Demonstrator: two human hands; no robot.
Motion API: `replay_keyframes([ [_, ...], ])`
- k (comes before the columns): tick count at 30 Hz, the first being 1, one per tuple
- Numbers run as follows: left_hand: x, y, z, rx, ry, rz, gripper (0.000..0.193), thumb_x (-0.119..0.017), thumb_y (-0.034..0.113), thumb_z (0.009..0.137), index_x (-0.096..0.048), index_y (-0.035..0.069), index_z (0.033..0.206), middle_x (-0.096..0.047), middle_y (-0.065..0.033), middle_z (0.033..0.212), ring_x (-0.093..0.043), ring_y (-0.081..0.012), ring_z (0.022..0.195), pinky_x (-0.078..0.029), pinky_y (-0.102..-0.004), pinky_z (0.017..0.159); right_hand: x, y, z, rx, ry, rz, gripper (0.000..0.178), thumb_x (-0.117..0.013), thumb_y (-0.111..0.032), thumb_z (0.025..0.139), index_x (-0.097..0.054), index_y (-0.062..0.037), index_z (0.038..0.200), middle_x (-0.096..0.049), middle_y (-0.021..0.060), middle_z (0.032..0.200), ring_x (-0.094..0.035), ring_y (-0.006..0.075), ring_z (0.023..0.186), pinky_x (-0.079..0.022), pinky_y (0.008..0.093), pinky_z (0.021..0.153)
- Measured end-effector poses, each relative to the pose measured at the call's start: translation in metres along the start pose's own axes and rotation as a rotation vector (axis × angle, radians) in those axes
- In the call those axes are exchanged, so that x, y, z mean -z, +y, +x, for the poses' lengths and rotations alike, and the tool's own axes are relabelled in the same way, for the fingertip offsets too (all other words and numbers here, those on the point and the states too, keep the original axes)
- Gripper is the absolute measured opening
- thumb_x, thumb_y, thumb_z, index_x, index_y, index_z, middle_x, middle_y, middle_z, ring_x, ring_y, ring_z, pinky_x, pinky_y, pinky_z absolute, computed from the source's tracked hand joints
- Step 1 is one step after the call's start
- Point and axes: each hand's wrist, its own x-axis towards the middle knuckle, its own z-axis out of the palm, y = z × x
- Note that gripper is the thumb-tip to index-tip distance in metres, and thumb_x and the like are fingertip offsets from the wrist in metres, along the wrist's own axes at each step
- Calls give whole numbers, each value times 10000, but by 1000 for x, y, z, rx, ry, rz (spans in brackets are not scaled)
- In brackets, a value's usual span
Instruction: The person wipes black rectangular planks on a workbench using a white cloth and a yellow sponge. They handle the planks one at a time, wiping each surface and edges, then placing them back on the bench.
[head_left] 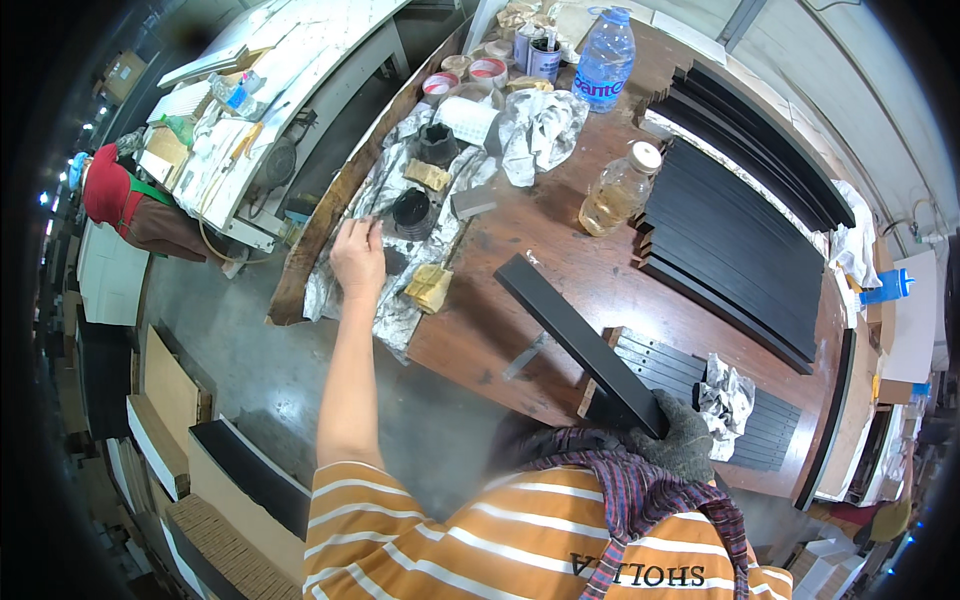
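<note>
My right hand, in a dark grey glove, grips the near end of a long black strip. The strip slants up and away over the brown table. My bare left hand hovers at the left over a paint-stained sheet, with its fingers curled together; whatever they may pinch is too small to make out. Just right of its fingertips stands an open cup of black liquid. A yellowish sponge, a grey block and a second sponge lie around the cup.
Farther back are a dark cup, tape rolls, a white rag, a water bottle and a lidded jar. Stacked black boards cover the right side. Drilled strips and a crumpled rag lie nearer. Another person stands far left.
</note>
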Motion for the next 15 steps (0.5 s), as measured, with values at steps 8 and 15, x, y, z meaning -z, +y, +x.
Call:
replay_keyframes([
  [8, 25, 2, 13, 24, -72, -97, 111, -727, 119, 858, -720, 38, 932, -649, -119, 875, -651, -351, 784, -508, -439, 697, 1, -35, 21, -77, 20, -206, 653, -876, -350, 684, -679, -76, 1244, -685, 180, 976, -679, 366, 913, -540, 465, 808],
  [15, 20, 6, 19, -71, -67, -68, 121, -736, 112, 843, -720, 32, 933, -627, -107, 824, -641, -309, 726, -502, -415, 661, 0, -37, 26, -104, -16, -258, 661, -866, -407, 702, -672, -96, 1252, -673, 176, 985, -672, 365, 925, -533, 475, 807],
])
